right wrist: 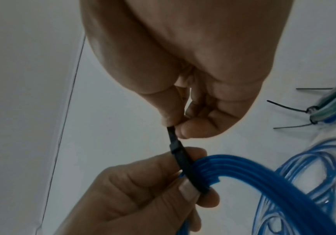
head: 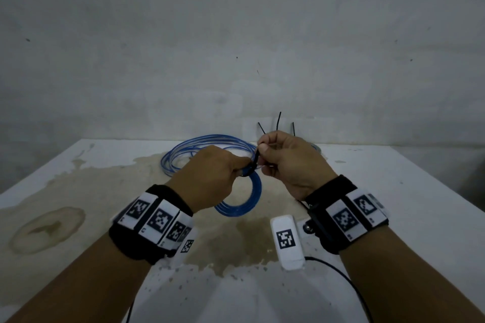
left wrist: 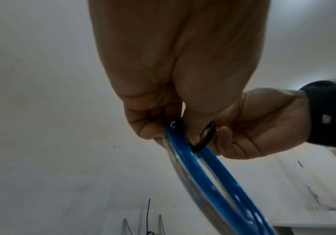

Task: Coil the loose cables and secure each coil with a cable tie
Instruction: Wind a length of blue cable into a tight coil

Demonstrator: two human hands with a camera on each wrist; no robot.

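Note:
My left hand [head: 217,176] grips a tight coil of blue cable [head: 249,199] above the table, thumb and fingers curled round the bundle [left wrist: 209,171]. A black cable tie [right wrist: 183,162] wraps around the coil beside that hand. My right hand [head: 283,155] pinches the tie's end [right wrist: 172,135] between thumb and forefinger, just above the left hand. The tie's loop [left wrist: 205,138] stands a little off the cable bundle [right wrist: 253,171].
A larger loose coil of blue and clear cable [head: 207,147] lies on the stained white table [head: 78,191] behind my hands. A tied coil with black tie tails sticking out [right wrist: 328,109] sits at the back right by the wall. A white tagged block [head: 287,241] hangs near my right wrist.

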